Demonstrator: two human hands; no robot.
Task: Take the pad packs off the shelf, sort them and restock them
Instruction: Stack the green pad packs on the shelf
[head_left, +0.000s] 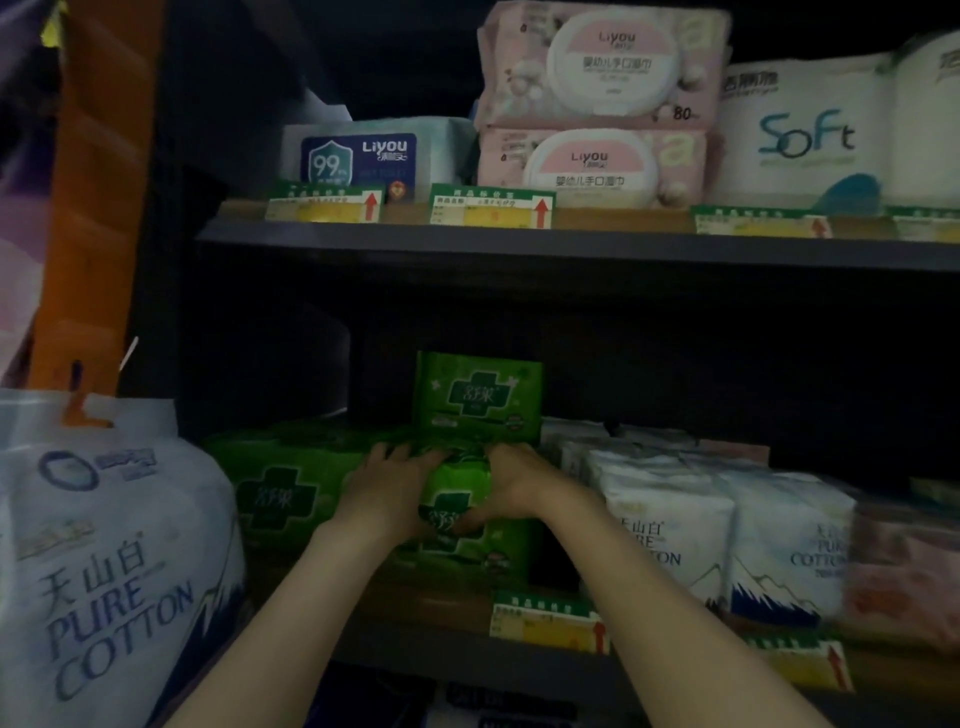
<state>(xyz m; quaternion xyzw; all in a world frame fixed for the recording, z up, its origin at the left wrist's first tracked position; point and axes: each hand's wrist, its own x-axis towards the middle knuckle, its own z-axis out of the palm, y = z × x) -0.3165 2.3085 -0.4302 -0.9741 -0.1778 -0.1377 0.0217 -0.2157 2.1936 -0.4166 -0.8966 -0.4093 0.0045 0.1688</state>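
Note:
Green pad packs stand on the lower shelf (447, 603). My left hand (387, 486) and my right hand (511, 483) grip the two sides of the front green pad pack (460, 519), fingers over its top and thumbs on its face. Another green pack (478, 397) stands upright behind it, and a row of green packs (280, 486) lies to the left. White "Pure Cotton" pad packs (670, 525) fill the shelf to the right, with pink packs (904, 566) at the far right.
The upper shelf (571, 244) holds a blue wipes pack (363, 153), two stacked pink wipes packs (597, 104) and white "Soft" tissue rolls (810, 135). A large white "Pure Cotton" bag (109, 561) hangs at the left. Price tags (545, 621) line the shelf edges.

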